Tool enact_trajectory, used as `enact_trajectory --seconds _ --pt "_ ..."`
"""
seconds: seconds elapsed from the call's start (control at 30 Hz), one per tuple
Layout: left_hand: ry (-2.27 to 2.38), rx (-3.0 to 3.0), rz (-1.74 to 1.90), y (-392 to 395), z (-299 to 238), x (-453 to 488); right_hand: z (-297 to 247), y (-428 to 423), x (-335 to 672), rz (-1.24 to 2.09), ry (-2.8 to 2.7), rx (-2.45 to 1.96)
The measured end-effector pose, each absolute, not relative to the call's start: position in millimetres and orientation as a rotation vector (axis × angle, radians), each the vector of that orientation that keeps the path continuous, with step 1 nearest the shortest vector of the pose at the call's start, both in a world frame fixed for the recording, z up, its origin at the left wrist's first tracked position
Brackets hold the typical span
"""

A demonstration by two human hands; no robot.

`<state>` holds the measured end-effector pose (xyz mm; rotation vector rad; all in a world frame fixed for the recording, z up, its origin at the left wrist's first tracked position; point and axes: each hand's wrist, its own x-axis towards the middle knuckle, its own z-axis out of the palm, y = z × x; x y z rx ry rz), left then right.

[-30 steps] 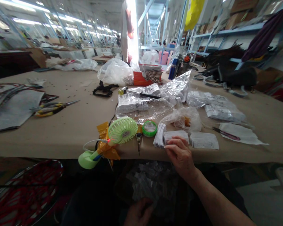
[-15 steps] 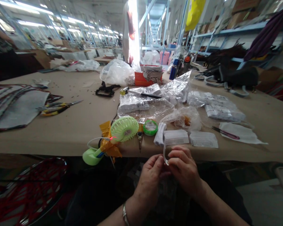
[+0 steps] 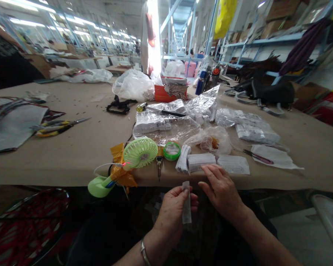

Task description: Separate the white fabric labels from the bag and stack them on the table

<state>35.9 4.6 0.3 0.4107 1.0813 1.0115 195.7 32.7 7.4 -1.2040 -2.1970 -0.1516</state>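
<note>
My left hand (image 3: 174, 207) pinches a narrow white label strip (image 3: 186, 208) between thumb and fingers, just off the table's front edge. Fingers outstretched, my right hand (image 3: 220, 186) reaches over the edge, its fingertips at the near side of the middle label stack (image 3: 201, 162); whether they touch it I cannot tell. To the right lies another stack of printed white labels (image 3: 233, 164), and on the left a bent stack of labels (image 3: 183, 159) leans beside the middle one. A green round tub (image 3: 172, 151) with white contents stands to their left.
A green fan (image 3: 140, 152) is taped at the table edge, with a soldering-iron-like tool (image 3: 159, 166) beside it. Behind lie plastic-wrapped bundles (image 3: 152, 123) and a bag with orange bits (image 3: 214, 142). Yellow-handled scissors (image 3: 55, 128) lie left, thread snips (image 3: 259, 157) right on white paper.
Both hands were together on a curled strip. Now my right hand has let go and moved to the stacks, fingers spread, while my left holds the strip. The view has shifted slightly.
</note>
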Motion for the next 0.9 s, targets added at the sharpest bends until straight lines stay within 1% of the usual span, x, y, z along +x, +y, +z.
enact_trajectory --seconds 0.07,0.17,0.33,0.5,0.7,0.9 --pt "1.082 0.432 1.003 3 -1 37 1 41 198 -0.26 -2.202 -1.314" --pt "1.066 0.433 0.994 1 -1 39 -11 44 200 -0.357 -2.211 -1.302" --pt "1.098 0.385 0.951 3 3 39 -19 42 205 -0.349 -2.116 -1.211" --pt "1.042 0.327 0.906 5 6 37 -16 44 208 -0.252 -2.036 -1.193" --pt "0.989 0.296 0.805 4 12 38 -7 34 207 0.03 -1.865 -1.057" --pt "0.798 0.27 0.82 3 13 37 -3 12 196 0.239 -2.176 -0.786"
